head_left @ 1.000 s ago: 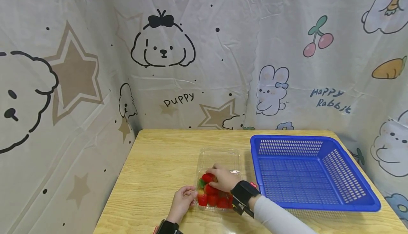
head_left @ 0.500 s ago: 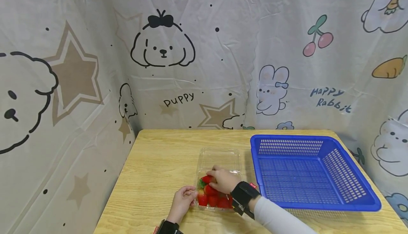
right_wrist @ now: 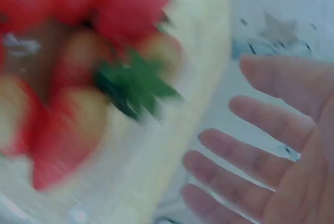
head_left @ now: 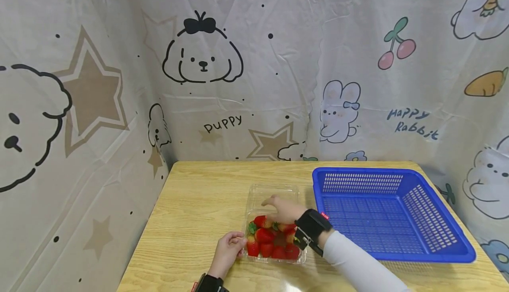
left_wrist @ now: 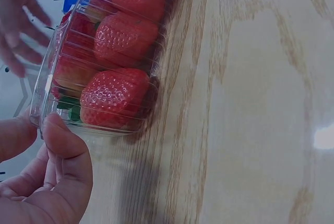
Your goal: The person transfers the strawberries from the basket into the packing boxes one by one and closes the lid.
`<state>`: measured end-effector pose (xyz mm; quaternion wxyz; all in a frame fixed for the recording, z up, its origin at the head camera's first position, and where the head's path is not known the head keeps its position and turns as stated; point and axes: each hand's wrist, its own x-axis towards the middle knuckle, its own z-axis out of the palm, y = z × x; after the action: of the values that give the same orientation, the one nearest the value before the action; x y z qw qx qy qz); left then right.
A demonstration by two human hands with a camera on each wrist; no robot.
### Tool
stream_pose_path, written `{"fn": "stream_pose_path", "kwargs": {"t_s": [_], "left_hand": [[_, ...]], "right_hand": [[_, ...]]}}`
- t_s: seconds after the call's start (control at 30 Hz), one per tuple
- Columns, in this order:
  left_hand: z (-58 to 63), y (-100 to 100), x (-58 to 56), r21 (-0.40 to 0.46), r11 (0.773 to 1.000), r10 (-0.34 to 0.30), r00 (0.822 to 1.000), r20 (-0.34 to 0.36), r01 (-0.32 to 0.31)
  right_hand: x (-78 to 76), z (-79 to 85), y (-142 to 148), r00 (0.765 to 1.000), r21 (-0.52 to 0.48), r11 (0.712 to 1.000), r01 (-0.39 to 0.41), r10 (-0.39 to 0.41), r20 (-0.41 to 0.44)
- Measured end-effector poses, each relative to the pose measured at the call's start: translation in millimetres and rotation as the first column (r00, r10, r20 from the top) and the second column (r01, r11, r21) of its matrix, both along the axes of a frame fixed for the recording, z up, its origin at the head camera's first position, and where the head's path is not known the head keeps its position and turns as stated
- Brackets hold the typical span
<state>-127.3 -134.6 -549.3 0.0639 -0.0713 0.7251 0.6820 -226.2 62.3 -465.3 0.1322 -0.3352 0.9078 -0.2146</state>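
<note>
A clear plastic clamshell box [head_left: 274, 262] full of red strawberries [head_left: 264, 235] lies on the table with its transparent lid [head_left: 274, 190] folded back. My left hand [head_left: 229, 250] pinches the box's near left rim between thumb and forefinger, plainly seen in the left wrist view at the fingers [left_wrist: 68, 140]. Above the far part of the box my right hand [head_left: 284, 209] hovers, its fingers spread and holding nothing. In the right wrist view the right hand [right_wrist: 292, 145] is apart from the blurred strawberries [right_wrist: 73, 125]. A gap shows among the berries near the middle.
A large blue plastic basket [head_left: 397, 259] with slotted walls stands on the right of the wooden table [head_left: 191, 221], close beside the box. Patterned cloth [head_left: 246, 62] hangs behind and along the left side.
My right hand has let go of a strawberry at the box's far left, lifted and moved back toward the lid, its fingers straightening. My left hand stays on the rim.
</note>
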Motion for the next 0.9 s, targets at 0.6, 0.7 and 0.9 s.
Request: {"fn": "stream_pose_path", "kwargs": {"t_s": [0.6, 0.7, 0.9], "left_hand": [[-3.1, -1, -2.1, -0.003, 1.0, -0.002, 1.0, 0.012, 0.002], [-1.2, -1, -1.4, -0.01, 1.0, 0.008, 1.0, 0.018, -0.007], [-2.4, -1, -1.8, -0.011, 1.0, 0.015, 1.0, 0.023, -0.014]], "right_hand": [[-72.3, 8.5, 27, 0.87, -0.273, 0.827, 0.491, -0.482, 0.106], [-76.1, -5.7, 29, 0.85, -0.203, 0.826, 0.526, -0.507, 0.141], [-79.1, -35.0, 30, 0.801, -0.028, 0.818, 0.574, -0.554, 0.226]]}}
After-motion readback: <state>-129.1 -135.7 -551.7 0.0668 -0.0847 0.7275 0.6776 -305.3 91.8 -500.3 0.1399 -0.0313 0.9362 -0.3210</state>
